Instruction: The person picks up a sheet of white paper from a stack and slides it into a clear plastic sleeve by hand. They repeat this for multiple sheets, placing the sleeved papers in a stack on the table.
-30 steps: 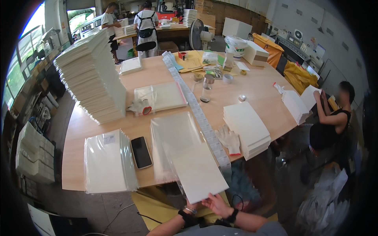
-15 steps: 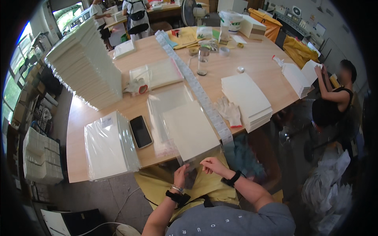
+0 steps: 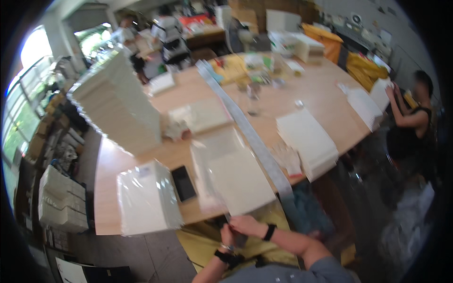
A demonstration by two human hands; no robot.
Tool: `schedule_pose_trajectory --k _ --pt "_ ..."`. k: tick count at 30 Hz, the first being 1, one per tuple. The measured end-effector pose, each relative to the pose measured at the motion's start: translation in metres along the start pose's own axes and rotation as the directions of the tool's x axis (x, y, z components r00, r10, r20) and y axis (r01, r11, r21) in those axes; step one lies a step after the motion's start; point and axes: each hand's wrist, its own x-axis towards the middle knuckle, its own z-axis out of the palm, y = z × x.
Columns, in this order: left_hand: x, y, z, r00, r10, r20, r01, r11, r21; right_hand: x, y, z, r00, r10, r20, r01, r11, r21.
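Close together at the table's near edge, my left hand and my right hand are both closed, fingertips nearly meeting. Motion blur hides what, if anything, they pinch. Just beyond them lies a white paper block or sheet, apparently in or on a clear plastic bag, with a thin strip of the plastic reaching toward my fingers. More clear plastic bags lie under and left of it. A dark phone rests farther left, beside a plastic-wrapped stack of white paper.
A tall white paper stack rises at the left. A long pale printed strip crosses the table; right of it are a work glove and another paper stack. A glass jar stands farther back. A co-worker sits at the right.
My right hand has come in against my left, and both are now together at the bag's near edge. The whole view has shifted, so the table sits lower and farther right.
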Motion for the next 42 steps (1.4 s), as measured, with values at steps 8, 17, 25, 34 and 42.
schedule_pose_trajectory --k 8,17,25,34,42 --pt "-0.026 0.022 0.005 0.989 -0.08 0.127 0.047 0.969 0.241 -0.253 0.157 -0.154 0.056 0.807 -0.588 0.369 0.531 0.763" --pt "-0.016 0.068 0.014 0.354 0.605 0.714 -0.62 -0.42 0.663 -0.158 0.095 -0.098 0.842 0.383 -0.381 -0.452 0.886 -0.108" --pt "-0.005 0.089 0.011 0.301 0.336 0.892 -0.857 -0.315 0.408 -0.094 0.111 -0.128 0.963 -0.187 -0.195 0.16 0.976 -0.148" --pt "0.012 0.059 0.01 0.893 0.368 0.26 -0.403 0.393 0.827 -0.076 0.096 -0.081 0.785 0.409 -0.465 -0.457 0.89 0.012" --pt "0.005 0.029 -0.003 0.996 -0.06 0.062 0.057 0.997 0.053 -0.083 0.088 -0.041 0.532 0.685 -0.498 -0.383 0.719 0.58"
